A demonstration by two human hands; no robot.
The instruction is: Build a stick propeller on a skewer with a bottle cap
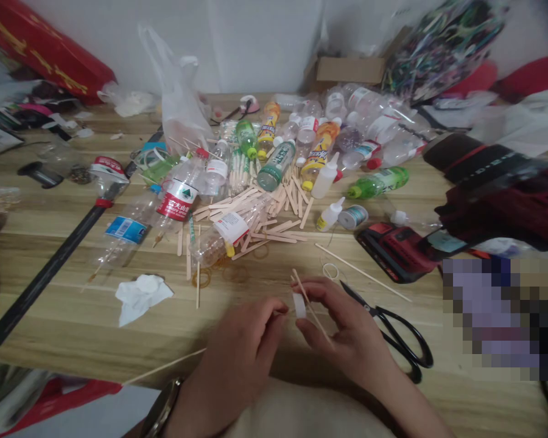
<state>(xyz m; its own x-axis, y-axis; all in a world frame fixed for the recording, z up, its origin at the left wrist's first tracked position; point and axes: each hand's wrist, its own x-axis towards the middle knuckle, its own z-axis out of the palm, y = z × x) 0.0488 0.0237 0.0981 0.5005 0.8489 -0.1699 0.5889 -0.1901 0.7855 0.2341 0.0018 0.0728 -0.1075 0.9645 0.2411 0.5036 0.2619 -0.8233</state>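
"Where is the thin wooden stick (311,305) held?"
"Among the fingers of the right hand (349,326), alongside a small white piece (299,306); its long axis is slanted from far left to near right, above the table (237,295)."
"And the left hand (244,340)?"
"It is placed just left of both, fingers curled; whether anything is gripped cannot be told."

Ahead and to the left of the left hand (242,340), I can read 农夫山泉 and, fainter, NONGFU SPRING on the red label (176,201) of a bottle (192,172). Lettering on the red packaging (50,52) farther that way, and on the drill (493,204) right of the right hand (347,325), is too blurred for me.
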